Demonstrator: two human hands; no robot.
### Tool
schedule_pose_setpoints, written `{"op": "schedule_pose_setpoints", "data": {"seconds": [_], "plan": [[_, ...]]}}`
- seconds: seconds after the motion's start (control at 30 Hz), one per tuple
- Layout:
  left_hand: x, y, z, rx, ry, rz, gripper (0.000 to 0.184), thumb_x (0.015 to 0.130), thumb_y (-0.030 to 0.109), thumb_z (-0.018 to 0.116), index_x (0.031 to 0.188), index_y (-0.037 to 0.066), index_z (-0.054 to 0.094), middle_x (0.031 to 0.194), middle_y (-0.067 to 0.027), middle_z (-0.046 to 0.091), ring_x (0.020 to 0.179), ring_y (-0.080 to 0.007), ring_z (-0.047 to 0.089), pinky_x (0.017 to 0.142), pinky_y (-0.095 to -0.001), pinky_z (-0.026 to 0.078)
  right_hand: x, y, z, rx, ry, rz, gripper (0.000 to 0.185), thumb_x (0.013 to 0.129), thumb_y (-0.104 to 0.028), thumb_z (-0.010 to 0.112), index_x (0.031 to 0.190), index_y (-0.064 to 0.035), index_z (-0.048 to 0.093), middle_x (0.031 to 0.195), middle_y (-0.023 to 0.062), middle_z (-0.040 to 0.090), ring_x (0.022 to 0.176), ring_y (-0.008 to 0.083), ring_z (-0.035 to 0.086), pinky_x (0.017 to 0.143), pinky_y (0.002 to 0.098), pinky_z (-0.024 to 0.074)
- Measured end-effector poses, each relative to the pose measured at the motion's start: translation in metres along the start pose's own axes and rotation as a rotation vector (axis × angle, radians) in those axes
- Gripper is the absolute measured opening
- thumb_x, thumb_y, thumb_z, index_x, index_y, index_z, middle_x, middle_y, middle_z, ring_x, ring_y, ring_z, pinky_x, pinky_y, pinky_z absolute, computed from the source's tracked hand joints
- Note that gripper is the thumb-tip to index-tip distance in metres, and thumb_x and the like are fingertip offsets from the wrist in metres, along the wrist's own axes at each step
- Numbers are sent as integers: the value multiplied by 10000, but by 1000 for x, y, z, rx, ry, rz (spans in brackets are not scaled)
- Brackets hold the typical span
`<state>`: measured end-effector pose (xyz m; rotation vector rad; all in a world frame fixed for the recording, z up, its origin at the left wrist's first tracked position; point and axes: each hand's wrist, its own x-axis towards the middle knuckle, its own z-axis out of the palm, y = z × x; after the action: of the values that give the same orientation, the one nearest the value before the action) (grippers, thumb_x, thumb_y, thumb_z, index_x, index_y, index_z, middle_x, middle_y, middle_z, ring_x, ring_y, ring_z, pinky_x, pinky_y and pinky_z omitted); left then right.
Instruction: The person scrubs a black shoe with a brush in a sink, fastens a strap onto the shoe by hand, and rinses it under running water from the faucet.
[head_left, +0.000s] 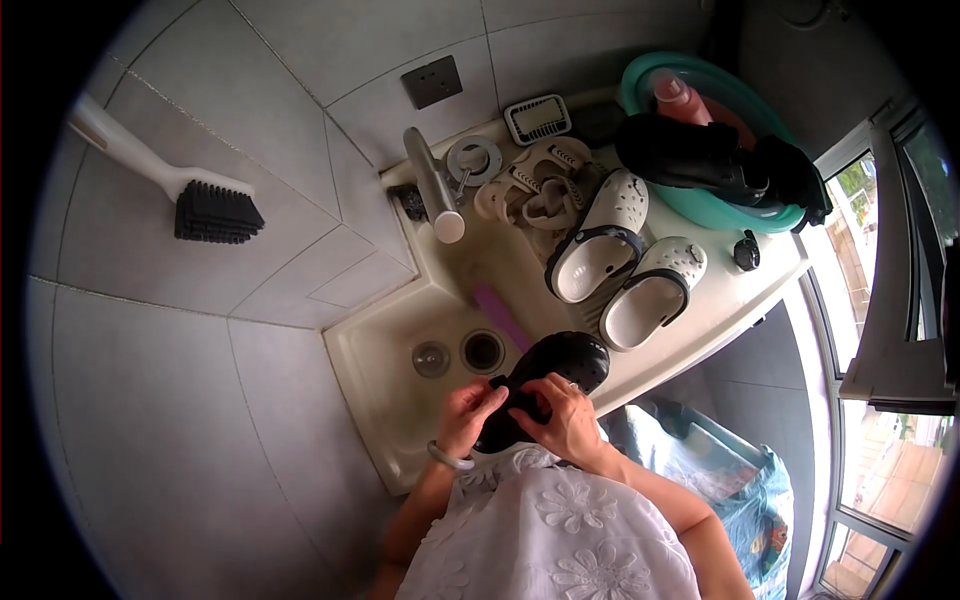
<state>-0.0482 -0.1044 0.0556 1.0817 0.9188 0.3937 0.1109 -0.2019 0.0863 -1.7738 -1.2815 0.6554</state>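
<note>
A black clog (574, 358) is held over the front edge of the sink (375, 400), close to my body. The fingers of my left hand (468, 412) pinch a black part of it, perhaps its strap. My right hand (566, 418) grips the clog's middle from the other side, fingers bent around it. Part of the clog is hidden behind both hands and the white garment. Just beyond it, a purple strip (500, 316) lies in the sink beside the drain (483, 351).
White clogs (655, 293) and beige sandals (548, 186) rest on the counter right of the faucet (433, 190). Behind them, black shoes (690, 155) lie on a green basin (690, 205). A brush (215, 205) is at upper left, a blue cloth (740, 500) at lower right.
</note>
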Motion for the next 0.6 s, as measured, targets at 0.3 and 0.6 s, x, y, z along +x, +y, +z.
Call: {"op": "schedule_pose_setpoints", "data": {"seconds": [0.3, 0.6], "plan": [[-3, 19, -2, 610, -280, 472, 547, 735, 77, 734, 1252, 29, 564, 1236, -113, 493, 1141, -270, 501, 980, -353, 405, -9, 12, -9, 535, -59, 211, 230, 734, -1, 672, 947, -4, 585, 835, 36, 572, 692, 99, 544, 625, 242, 450], [7, 24, 5, 854, -271, 648, 562, 665, 90, 788, 1201, 105, 620, 1111, -72, 528, 1029, -254, 523, 890, -358, 448, -13, 17, -18, 450, -123, 213, 220, 724, 70, 563, 926, -14, 579, 821, 3, 548, 681, 67, 473, 618, 218, 410]]}}
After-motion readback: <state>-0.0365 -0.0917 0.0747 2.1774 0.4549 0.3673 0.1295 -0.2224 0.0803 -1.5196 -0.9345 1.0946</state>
